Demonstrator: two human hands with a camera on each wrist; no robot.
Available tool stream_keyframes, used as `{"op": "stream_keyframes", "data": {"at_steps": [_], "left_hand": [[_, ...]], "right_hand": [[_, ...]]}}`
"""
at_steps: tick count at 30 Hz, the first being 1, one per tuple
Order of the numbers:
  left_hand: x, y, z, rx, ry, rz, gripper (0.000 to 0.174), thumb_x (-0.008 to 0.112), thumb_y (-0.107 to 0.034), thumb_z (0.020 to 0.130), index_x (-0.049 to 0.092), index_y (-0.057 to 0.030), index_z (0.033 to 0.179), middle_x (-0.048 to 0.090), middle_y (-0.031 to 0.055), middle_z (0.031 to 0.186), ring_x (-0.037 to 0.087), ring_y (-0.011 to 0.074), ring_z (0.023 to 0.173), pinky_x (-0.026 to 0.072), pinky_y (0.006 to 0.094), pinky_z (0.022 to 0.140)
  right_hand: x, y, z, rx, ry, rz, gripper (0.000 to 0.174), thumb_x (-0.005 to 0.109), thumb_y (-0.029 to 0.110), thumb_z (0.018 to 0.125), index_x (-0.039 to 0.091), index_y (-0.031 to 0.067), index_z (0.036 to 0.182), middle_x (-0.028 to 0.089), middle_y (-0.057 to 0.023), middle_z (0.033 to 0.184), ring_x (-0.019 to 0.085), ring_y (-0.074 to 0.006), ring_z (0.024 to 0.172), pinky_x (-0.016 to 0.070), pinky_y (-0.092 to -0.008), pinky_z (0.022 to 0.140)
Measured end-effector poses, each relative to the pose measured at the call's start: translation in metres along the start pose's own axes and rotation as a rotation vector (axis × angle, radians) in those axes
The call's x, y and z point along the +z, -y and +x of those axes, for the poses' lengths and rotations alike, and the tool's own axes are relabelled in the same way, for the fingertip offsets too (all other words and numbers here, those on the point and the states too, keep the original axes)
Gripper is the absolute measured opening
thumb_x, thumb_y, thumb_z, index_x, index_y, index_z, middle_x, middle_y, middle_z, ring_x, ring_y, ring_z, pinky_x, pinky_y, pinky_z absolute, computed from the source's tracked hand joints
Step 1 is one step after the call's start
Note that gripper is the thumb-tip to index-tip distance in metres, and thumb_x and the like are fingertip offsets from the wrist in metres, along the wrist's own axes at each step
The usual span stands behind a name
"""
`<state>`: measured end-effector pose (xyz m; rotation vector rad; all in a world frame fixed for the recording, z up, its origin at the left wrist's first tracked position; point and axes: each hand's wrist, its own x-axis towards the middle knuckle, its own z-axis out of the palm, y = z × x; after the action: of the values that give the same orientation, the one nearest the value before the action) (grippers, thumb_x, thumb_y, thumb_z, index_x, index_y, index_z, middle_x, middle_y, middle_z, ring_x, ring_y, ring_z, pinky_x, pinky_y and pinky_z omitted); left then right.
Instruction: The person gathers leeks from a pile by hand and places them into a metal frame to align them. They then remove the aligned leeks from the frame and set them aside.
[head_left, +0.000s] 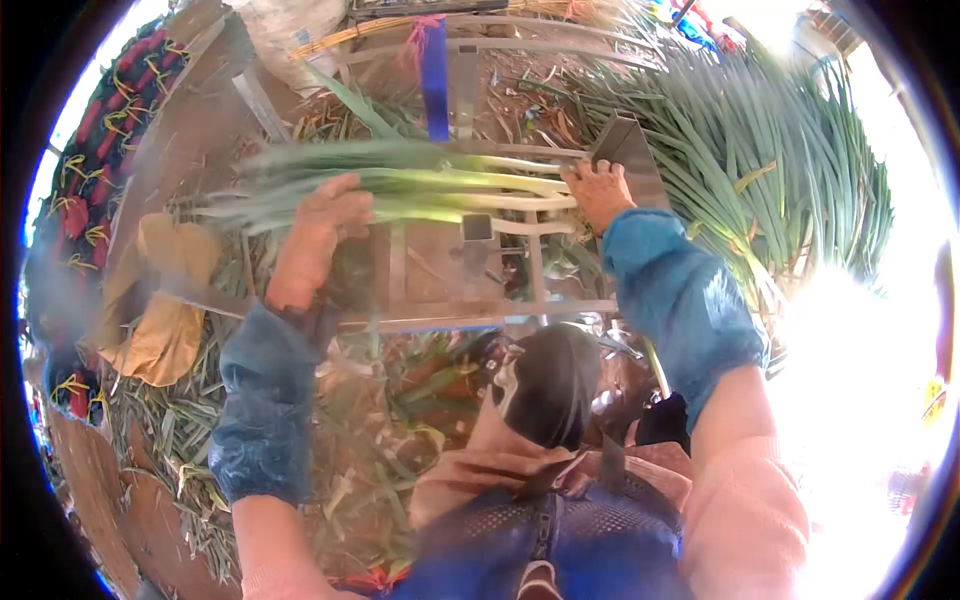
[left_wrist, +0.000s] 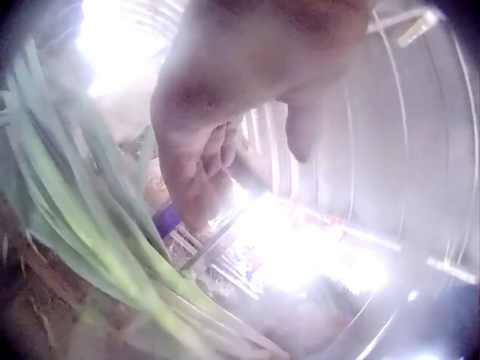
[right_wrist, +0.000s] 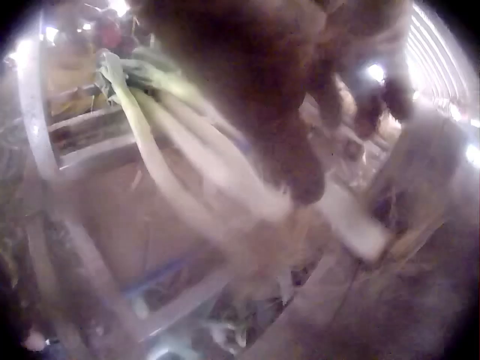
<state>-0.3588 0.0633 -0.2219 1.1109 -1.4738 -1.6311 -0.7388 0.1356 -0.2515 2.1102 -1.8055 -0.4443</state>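
A bundle of large green onions (head_left: pixel 440 190) lies crosswise on a metal frame (head_left: pixel 570 310), leaves to the left and white root ends to the right. My left hand (head_left: pixel 328 212) is over the leafy part. In the left wrist view, its thumb stands apart from loosely bent fingers, with the green leaves (left_wrist: pixel 97 225) off to one side. At the root end, my right hand (head_left: pixel 600 190) touches the white stalks beside an upright metal plate (head_left: pixel 635 150). Its fingers point down over the white stalks (right_wrist: pixel 217 165) in the right wrist view, which is blurred.
A large heap of green onions (head_left: pixel 760 150) lies at the right. Cut leaves (head_left: pixel 390 400) litter the ground below the frame. A blue post (head_left: pixel 434 80) rises behind it. Yellow-brown cloth (head_left: pixel 170 310) and bundles with yellow ties (head_left: pixel 95 150) are at the left.
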Motion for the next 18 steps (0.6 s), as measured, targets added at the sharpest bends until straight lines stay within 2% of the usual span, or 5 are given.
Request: {"op": "stream_keyframes", "data": {"at_steps": [4, 5, 10, 13, 18], "left_hand": [[0.028, 0.047, 0.038, 0.400, 0.087, 0.670, 0.055, 0.072, -0.019, 0.070, 0.053, -0.0060, 0.120, 0.056, 0.0138, 0.115, 0.054, 0.0269, 0.103, 0.0431, 0.0359, 0.089], [0.038, 0.060, 0.045, 0.544, 0.134, 0.869, 0.057, 0.072, -0.020, 0.069, 0.052, -0.0063, 0.121, 0.055, 0.0140, 0.118, 0.052, 0.0284, 0.108, 0.0413, 0.0374, 0.092], [0.060, 0.108, 0.070, 0.609, 0.065, 1.314, 0.042, 0.064, -0.015, 0.066, 0.055, -0.0054, 0.107, 0.050, 0.0128, 0.114, 0.048, 0.0324, 0.105, 0.0393, 0.0429, 0.090], [0.066, 0.110, 0.066, 0.626, 0.017, 1.491, 0.029, 0.060, -0.010, 0.064, 0.055, -0.0060, 0.093, 0.050, 0.0129, 0.101, 0.050, 0.0324, 0.097, 0.0424, 0.0427, 0.081], [0.074, 0.109, 0.067, 0.432, 0.175, 1.394, 0.038, 0.068, -0.019, 0.070, 0.058, -0.0060, 0.105, 0.049, 0.0189, 0.110, 0.049, 0.0376, 0.101, 0.0453, 0.0458, 0.085]], "right_hand": [[-0.013, 0.027, -0.016, -0.098, -0.145, 0.212, 0.049, 0.051, 0.017, 0.085, 0.040, 0.0144, 0.133, 0.052, -0.0111, 0.120, 0.050, -0.0284, 0.110, 0.0396, -0.0461, 0.086], [-0.048, 0.036, -0.026, -0.022, 0.024, 0.499, 0.049, 0.056, 0.016, 0.079, 0.044, 0.0101, 0.127, 0.053, -0.0166, 0.111, 0.052, -0.0327, 0.101, 0.0410, -0.0434, 0.086], [0.026, 0.069, -0.057, 0.269, 0.265, 1.120, 0.048, 0.060, 0.022, 0.079, 0.044, 0.0059, 0.121, 0.059, -0.0127, 0.098, 0.060, -0.0268, 0.079, 0.0499, -0.0370, 0.070], [0.077, 0.060, -0.052, 0.681, 0.504, 1.922, 0.042, 0.062, 0.026, 0.081, 0.045, 0.0083, 0.115, 0.056, -0.0078, 0.094, 0.058, -0.0221, 0.080, 0.0500, -0.0381, 0.069], [0.090, 0.055, -0.057, 0.853, 0.295, 2.642, 0.033, 0.064, 0.019, 0.084, 0.045, 0.0090, 0.109, 0.052, -0.0103, 0.096, 0.057, -0.0259, 0.086, 0.0499, -0.0441, 0.074]]}}
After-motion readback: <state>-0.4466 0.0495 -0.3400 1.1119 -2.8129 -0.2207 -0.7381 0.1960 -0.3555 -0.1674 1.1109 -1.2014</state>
